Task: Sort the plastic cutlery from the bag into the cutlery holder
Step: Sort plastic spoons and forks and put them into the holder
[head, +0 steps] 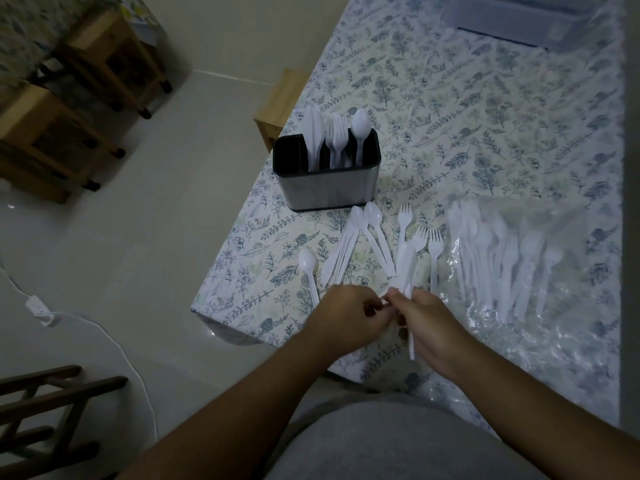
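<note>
A steel cutlery holder (327, 188) with a black rim stands near the table's left edge; knives, forks and a spoon stand upright in separate slots. In front of it loose white plastic spoons (374, 216), knives (343, 251) and forks (403, 216) lie on the cloth. A clear plastic bag (519, 271) with several more pieces lies to the right. My right hand (433, 323) grips a bunch of white cutlery (407, 268) by the handles. My left hand (349, 317) touches the same handles with pinched fingers. A single spoon (308, 265) lies left of my left hand.
The table (485, 116) has a floral cloth. A clear plastic box (519, 19) sits at the far right corner. Wooden stools (52, 133) stand on the floor to the left, another (280, 102) by the table. A dark chair (45, 417) and a white cable (114, 341) are nearby.
</note>
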Demonstrator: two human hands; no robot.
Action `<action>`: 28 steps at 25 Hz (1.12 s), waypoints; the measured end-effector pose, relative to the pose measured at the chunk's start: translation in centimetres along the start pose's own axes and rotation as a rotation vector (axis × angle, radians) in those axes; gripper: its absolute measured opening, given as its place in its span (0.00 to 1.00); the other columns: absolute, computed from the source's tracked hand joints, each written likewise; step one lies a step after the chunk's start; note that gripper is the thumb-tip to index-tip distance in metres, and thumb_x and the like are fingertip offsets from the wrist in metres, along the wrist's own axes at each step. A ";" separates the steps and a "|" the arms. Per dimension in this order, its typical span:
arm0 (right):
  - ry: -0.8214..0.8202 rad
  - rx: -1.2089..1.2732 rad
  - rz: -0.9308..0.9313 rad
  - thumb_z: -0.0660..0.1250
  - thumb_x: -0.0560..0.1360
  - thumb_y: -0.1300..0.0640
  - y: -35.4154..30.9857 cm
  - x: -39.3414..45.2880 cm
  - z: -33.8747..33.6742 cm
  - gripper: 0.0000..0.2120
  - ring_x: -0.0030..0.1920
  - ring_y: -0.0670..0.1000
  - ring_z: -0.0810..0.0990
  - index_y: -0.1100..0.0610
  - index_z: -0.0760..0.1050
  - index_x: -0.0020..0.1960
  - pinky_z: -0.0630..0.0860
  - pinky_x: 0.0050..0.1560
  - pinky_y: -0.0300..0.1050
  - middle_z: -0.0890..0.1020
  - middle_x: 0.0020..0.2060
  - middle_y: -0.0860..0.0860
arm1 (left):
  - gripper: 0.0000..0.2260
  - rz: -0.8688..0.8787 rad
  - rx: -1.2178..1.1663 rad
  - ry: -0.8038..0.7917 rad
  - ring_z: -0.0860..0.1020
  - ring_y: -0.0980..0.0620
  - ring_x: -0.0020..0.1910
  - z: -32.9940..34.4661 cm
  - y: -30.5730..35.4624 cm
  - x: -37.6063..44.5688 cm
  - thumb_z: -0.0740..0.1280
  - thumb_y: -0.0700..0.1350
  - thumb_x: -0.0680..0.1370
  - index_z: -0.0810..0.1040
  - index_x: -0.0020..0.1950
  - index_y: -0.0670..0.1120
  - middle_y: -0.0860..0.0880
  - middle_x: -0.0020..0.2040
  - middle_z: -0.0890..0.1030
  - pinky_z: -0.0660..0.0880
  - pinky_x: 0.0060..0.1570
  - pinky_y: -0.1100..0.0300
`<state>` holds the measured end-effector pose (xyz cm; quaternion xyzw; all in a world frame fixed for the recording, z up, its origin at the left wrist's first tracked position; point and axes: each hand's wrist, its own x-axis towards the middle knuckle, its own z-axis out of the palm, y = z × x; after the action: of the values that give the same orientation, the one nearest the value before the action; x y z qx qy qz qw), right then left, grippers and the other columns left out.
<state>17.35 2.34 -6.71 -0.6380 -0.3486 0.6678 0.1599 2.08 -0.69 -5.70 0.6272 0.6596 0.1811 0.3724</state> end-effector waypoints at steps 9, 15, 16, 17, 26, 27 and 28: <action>-0.035 0.141 0.056 0.64 0.83 0.55 -0.1 -1.1 -0.3 0.11 0.37 0.53 0.75 0.63 0.78 0.55 0.76 0.38 0.47 0.76 0.35 0.54 | 0.10 -0.398 0.135 0.195 0.80 0.48 0.39 -1.9 -3.7 8.3 0.71 0.49 0.76 0.78 0.46 0.42 0.48 0.40 0.80 0.82 0.43 0.51; 0.022 0.193 0.024 0.66 0.81 0.57 -0.6 -0.4 -0.6 0.06 0.31 0.49 0.69 0.60 0.77 0.52 0.68 0.31 0.44 0.72 0.37 0.54 | 0.14 -0.445 -0.052 0.164 0.74 0.55 0.23 -2.7 -2.0 6.0 0.70 0.47 0.77 0.81 0.36 0.39 0.49 0.27 0.77 0.78 0.30 0.59; 0.014 0.216 0.028 0.67 0.81 0.57 -0.9 -0.3 -0.4 0.06 0.31 0.49 0.69 0.59 0.77 0.53 0.68 0.32 0.43 0.73 0.38 0.53 | 0.12 -0.446 -0.120 0.135 0.75 0.57 0.24 -2.6 -1.2 4.7 0.70 0.48 0.78 0.82 0.38 0.42 0.50 0.29 0.80 0.76 0.29 0.62; -0.013 0.244 0.039 0.68 0.81 0.55 -1.2 -0.3 -0.2 0.07 0.31 0.48 0.72 0.59 0.77 0.56 0.70 0.32 0.43 0.76 0.39 0.54 | 0.10 -0.448 -0.224 0.100 0.77 0.57 0.27 -2.3 -0.5 3.3 0.71 0.49 0.77 0.82 0.41 0.44 0.49 0.33 0.82 0.75 0.30 0.63; -0.019 0.288 0.146 0.65 0.82 0.54 -0.3 0.3 0.0 0.08 0.30 0.51 0.74 0.58 0.75 0.57 0.73 0.31 0.46 0.76 0.35 0.53 | 0.10 -0.406 -0.136 0.146 0.81 0.52 0.37 -1.3 -1.5 1.8 0.68 0.53 0.79 0.78 0.46 0.47 0.51 0.39 0.81 0.80 0.37 0.57; -0.010 0.293 0.153 0.65 0.82 0.53 -0.3 0.3 -0.1 0.09 0.30 0.50 0.72 0.58 0.74 0.57 0.72 0.30 0.45 0.74 0.35 0.53 | 0.13 -0.448 -0.082 0.166 0.81 0.51 0.38 -1.7 -2.2 2.9 0.69 0.56 0.78 0.77 0.47 0.46 0.50 0.40 0.81 0.80 0.37 0.56; -0.002 0.275 0.148 0.64 0.82 0.52 -0.2 0.3 -0.1 0.09 0.30 0.50 0.70 0.58 0.74 0.57 0.69 0.29 0.44 0.73 0.36 0.53 | 0.15 -0.473 -0.001 0.150 0.81 0.50 0.40 -1.9 -2.7 3.8 0.69 0.57 0.77 0.77 0.48 0.45 0.49 0.41 0.81 0.78 0.38 0.57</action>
<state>17.39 2.71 -6.74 -0.6335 -0.2061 0.7197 0.1956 -0.90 2.95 -7.39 0.4400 0.8138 0.1349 0.3548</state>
